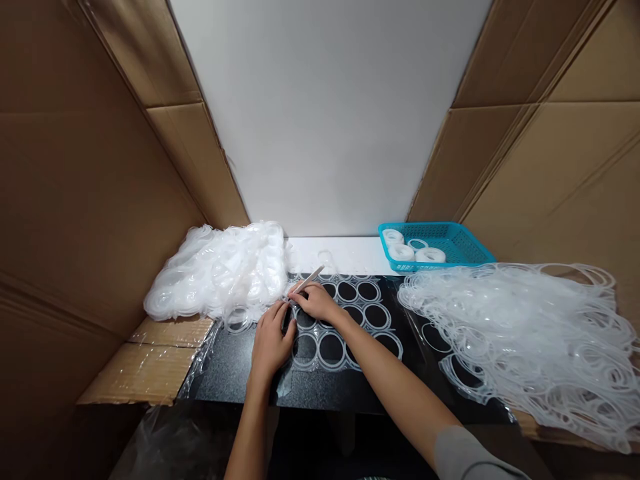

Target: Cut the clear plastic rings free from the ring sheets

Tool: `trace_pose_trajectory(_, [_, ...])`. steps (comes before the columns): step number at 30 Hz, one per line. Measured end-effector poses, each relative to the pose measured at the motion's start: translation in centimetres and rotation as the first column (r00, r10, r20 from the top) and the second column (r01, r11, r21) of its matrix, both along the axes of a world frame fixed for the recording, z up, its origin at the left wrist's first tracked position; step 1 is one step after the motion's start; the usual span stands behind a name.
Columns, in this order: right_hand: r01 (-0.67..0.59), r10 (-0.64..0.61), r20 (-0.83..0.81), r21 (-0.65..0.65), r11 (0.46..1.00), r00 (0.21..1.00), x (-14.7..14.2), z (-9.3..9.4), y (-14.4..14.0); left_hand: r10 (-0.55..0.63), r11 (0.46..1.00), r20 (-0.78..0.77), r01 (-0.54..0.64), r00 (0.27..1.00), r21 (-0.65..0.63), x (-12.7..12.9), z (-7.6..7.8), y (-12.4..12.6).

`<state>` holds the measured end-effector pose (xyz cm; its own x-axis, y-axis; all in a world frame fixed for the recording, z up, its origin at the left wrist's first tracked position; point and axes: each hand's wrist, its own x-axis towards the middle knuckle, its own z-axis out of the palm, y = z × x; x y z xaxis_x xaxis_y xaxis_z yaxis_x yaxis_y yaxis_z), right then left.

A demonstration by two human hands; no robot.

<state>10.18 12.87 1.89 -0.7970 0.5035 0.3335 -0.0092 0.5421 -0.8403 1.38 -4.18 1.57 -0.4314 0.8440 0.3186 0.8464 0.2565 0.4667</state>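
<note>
At frame centre, the right hand [315, 300] pinches a thin tool [311, 277] slanting up-right. The left hand [270, 340], fingers loosely curled, presses the ring sheet [350, 327] just below-left.

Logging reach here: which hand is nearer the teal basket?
Right. The right hand, holding a thin tool, lies left of and below the teal basket; the left hand is farther.

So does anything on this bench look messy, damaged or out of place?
Mostly tidy. The heap of loose translucent rings on the right sprawls to the bench's front edge, over the black mat. The right hand grips a thin tool; the left hand presses the ring sheet.
</note>
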Motion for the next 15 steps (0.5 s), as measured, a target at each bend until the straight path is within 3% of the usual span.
trace_pose_trajectory(8, [-0.065,0.064,0.01,0.103,0.993,0.998,0.04,-0.1,0.16,-0.006,0.999,-0.014,0.006,1.0,-0.038,0.04,-0.22,0.32])
trace_pose_trajectory(15, [-0.029,0.025,0.041,0.1,0.995,0.999,-0.04,-0.17,0.01,-0.015,1.0,-0.075,0.014,0.997,-0.022,0.03,-0.38,0.23])
